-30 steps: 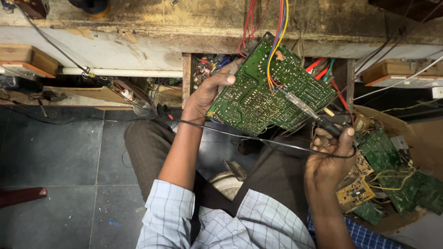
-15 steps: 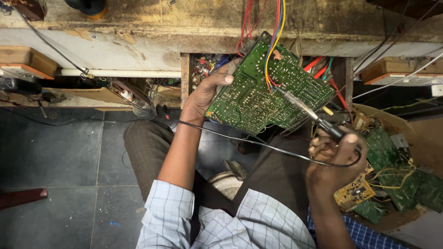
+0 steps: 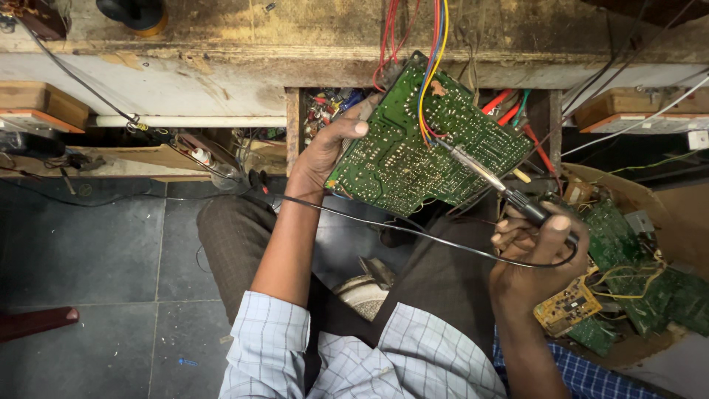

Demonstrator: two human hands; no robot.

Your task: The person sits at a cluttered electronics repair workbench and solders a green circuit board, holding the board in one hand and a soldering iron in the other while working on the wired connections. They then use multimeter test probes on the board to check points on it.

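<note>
My left hand [image 3: 329, 148] grips the left edge of a large green circuit board [image 3: 413, 159], held tilted with its solder side facing me. Red, blue and yellow wires [image 3: 421, 44] run from the board's top up to the workbench. My right hand [image 3: 535, 255] holds a soldering iron [image 3: 502, 188] by its black handle. The metal tip touches the board near its upper middle. The iron's black cord [image 3: 384, 225] loops across my lap under my left wrist.
A worn wooden workbench [image 3: 258, 44] spans the top. A cardboard box [image 3: 635, 185] at the right holds several green and yellow circuit boards [image 3: 628, 288]. Loose parts fill an open compartment [image 3: 332, 107] under the bench. Dark floor tiles [image 3: 96, 258] lie at the left.
My right hand has shifted slightly, bringing the soldering iron tip up along the board. The left hand has kept the board tilted in about the same place.
</note>
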